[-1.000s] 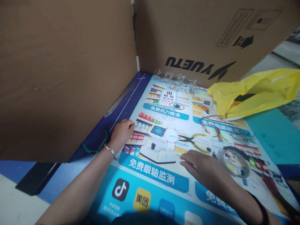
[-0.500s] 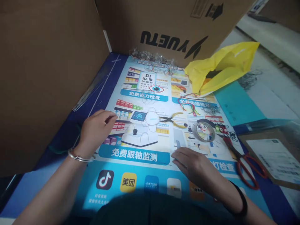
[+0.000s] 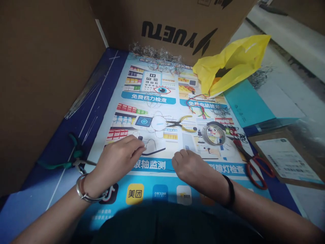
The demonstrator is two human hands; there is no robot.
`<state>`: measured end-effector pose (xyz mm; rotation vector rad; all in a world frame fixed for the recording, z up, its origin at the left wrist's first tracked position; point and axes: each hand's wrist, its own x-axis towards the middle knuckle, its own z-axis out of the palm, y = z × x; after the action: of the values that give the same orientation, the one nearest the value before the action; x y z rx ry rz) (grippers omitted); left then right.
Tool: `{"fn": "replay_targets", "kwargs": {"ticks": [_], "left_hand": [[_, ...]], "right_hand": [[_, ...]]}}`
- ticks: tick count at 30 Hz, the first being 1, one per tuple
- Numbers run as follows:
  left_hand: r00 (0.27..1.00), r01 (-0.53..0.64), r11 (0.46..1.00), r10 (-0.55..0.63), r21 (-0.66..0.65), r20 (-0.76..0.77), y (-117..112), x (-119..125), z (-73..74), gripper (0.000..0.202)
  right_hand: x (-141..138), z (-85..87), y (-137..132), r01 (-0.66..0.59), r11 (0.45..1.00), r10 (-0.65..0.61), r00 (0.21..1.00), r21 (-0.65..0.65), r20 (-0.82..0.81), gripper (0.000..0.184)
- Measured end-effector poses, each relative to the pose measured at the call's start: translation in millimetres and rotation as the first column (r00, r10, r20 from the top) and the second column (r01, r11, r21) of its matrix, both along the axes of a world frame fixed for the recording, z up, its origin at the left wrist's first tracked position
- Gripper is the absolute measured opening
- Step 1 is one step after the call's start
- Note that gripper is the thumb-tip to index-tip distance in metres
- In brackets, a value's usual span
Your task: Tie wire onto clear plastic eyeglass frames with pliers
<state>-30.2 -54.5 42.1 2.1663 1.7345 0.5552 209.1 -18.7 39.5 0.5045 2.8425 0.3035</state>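
My left hand, with a metal bangle on its wrist, rests on the printed poster mat with its fingertips pinched together. A thin wire loop lies right at those fingertips. My right hand, with a black band on its wrist, sits a short way to the right, knuckles up and fingers curled under. What either hand grips is too fine to see. Beyond the hands lie a white wire shape and yellow-handled pliers.
A clear tape roll, red scissors and coloured wires lie to the right. Green-handled pliers lie at the left. Cardboard walls stand left and behind. A yellow bag, a teal box and a labelled parcel sit at the right.
The view has tilted down and to the right. My left hand has pulled back from the mat's left edge towards me, and my right hand has curled and moved left, closer to it.
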Motion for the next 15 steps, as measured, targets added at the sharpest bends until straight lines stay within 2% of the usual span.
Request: {"fn": "replay_targets", "kwargs": {"ticks": [4,10,15], "left_hand": [[0.997,0.068,0.997,-0.069,-0.035,-0.025,-2.7,8.4,-2.2,0.020],[0.975,0.210,0.972,-0.216,-0.102,-0.054,-5.9,23.9,-2.5,0.021],[0.944,0.290,0.957,-0.290,-0.022,-0.158,-8.6,40.1,-5.8,0.017]], "right_hand": [[-7.1,-2.7,9.1,-0.042,0.998,0.042,0.999,-0.039,0.013,0.017],[-1.3,-2.8,22.8,-0.088,0.992,0.084,0.996,-0.088,-0.039,0.017],[1.4,6.4,17.6,-0.103,0.993,0.098,0.992,-0.058,-0.085,0.019]]}}
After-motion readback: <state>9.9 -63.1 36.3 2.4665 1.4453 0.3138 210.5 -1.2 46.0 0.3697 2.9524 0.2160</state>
